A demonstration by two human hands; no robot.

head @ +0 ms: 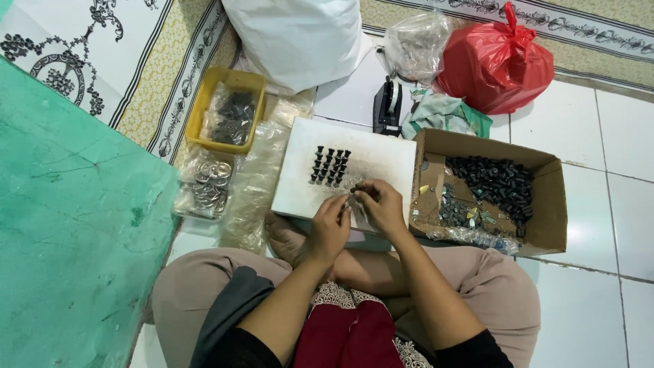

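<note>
Left hand: your left hand [332, 228] pinches a small black part [357, 190].
Right hand: your right hand [380, 206] grips the same part.
Board: white board [381, 163], black pieces [330, 165] at 11 o'clock of your hands.

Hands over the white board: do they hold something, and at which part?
Both the left hand and right hand pinch one small black piece between fingertips; which part they grip is too small to tell.
</note>
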